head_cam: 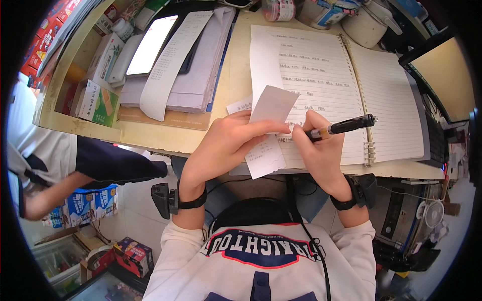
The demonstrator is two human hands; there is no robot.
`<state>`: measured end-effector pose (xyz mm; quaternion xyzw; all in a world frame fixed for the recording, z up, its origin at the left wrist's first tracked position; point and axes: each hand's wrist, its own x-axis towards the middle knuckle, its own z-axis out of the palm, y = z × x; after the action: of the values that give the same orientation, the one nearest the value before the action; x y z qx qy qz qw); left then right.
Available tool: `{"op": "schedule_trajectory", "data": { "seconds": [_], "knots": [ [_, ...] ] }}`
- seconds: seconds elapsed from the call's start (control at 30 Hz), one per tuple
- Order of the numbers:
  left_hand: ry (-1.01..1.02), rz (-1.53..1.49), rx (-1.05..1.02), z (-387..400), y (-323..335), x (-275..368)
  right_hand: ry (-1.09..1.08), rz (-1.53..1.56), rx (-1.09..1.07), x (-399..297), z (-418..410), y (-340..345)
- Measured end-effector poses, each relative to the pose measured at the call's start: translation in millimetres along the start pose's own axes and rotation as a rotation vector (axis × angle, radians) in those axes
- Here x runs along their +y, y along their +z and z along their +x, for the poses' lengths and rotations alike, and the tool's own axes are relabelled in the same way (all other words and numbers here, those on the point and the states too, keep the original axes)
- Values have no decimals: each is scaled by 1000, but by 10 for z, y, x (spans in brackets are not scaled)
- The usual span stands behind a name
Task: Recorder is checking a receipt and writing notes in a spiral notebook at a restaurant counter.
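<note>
A spiral-bound notebook (316,75) lies open on the desk, its left page partly filled with handwriting, its right page ruled and unwritten. Over that left page my left hand (233,139) holds a long printed paper strip (265,67), one part of which is folded over and shows its plain back. The strip's lower end (265,156) hangs past my fingers near the desk's front edge. My right hand (322,150) grips a black pen (342,126); its back end points right, and my fingers hide the tip.
Left of the notebook, a phone with a lit screen (152,45) and another paper strip (173,60) rest on a stack of papers (196,82). Small boxes (98,103) fill a compartment at left. A monitor (444,75) stands at right. Another person (49,161) is beyond the desk's left end.
</note>
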<state>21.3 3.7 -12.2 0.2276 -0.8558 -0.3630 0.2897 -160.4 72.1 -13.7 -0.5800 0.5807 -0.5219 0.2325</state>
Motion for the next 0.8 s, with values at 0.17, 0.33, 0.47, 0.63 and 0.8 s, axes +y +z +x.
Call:
{"op": "schedule_trajectory", "data": {
  "seconds": [0.17,0.33,0.47,0.63,0.8],
  "knots": [
    [8,2,17,-15,6,-15,-1,6,-12,-14,-1,1],
    [3,3,9,-10,8,-18,13,-5,8,-3,0,11],
    [-22,6,1,-19,-1,7,22,8,-7,-1,-7,14],
    [-33,-5,-10,-8,-6,21,29,0,-12,4,-19,0],
    [-14,3,-4,-12,-11,13,23,10,-25,-12,-12,1]
  ]
}}
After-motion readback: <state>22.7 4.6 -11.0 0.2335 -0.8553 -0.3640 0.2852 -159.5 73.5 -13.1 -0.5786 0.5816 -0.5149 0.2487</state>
